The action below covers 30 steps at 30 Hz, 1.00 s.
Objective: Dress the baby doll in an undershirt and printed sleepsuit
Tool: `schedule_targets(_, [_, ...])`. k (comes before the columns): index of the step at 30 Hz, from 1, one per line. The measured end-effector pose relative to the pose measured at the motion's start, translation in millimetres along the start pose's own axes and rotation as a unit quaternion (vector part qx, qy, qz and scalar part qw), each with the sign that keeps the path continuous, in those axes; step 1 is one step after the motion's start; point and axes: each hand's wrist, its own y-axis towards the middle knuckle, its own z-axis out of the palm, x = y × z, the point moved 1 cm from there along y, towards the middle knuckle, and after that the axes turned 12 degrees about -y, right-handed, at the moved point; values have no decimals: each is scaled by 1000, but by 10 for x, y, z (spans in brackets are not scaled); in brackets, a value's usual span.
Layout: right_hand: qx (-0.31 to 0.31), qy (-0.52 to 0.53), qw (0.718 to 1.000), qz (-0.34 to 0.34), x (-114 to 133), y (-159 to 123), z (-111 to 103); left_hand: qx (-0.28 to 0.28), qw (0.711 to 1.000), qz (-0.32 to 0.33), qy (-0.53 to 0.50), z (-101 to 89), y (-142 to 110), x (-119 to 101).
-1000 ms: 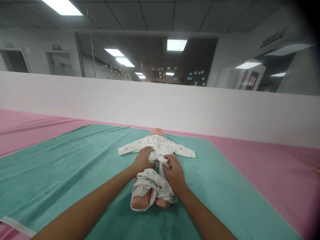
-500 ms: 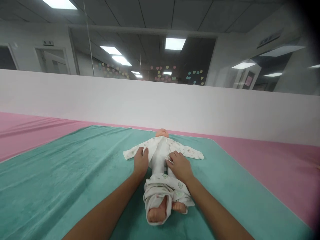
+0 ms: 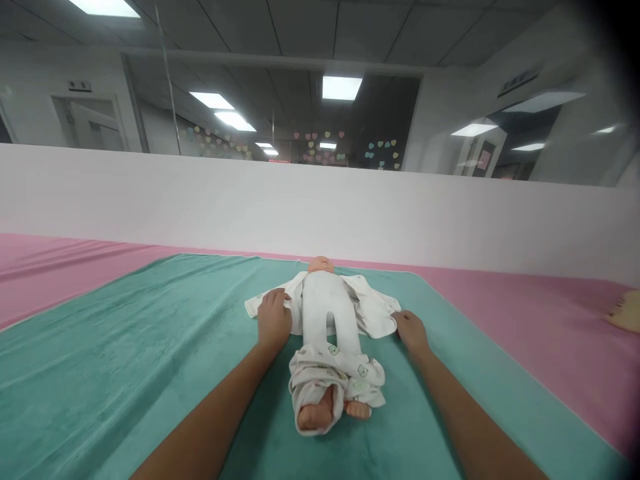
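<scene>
A baby doll [image 3: 327,297] lies on its back on a green blanket, its head away from me and its feet toward me. Its white body shows between the spread front panels of a printed white top [image 3: 376,310]. My right hand [image 3: 413,330] pinches the edge of the right panel, pulled out to the side. On the other side my left hand [image 3: 275,317] has its fingers closed on the left panel, close to the doll's sleeve. Patterned trousers [image 3: 333,373] are bunched around the doll's lower legs, with both feet showing.
The green blanket [image 3: 150,347] lies over a pink sheet [image 3: 500,313]. Behind the doll's head stands a low white wall [image 3: 250,207] with glass above it, dotted with heart-shaped stickers. Something pale, perhaps a foot [image 3: 625,312], shows at the right edge.
My right hand has moved outward to the right, drawing the top's right panel open and uncovering the doll's torso. My left hand has shifted slightly left with the other panel.
</scene>
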Motion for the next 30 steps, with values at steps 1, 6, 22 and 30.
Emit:
schedule_targets(1, [0, -13, 1000, 8, -79, 38, -59, 23, 999, 14, -34, 25, -16, -71])
schedule_targets(6, [43, -48, 998, -28, -40, 12, -124, 194, 944, -143, -227, 45, -28, -236])
schedule_targets(22, [489, -32, 776, -398, 1084, -806, -268, 620, 733, -13, -278, -398, 71, -752])
schedule_targets(30, [384, -63, 859, -334, 1084, -949, -117, 613, 737, 3, -283, -387, 29, -779])
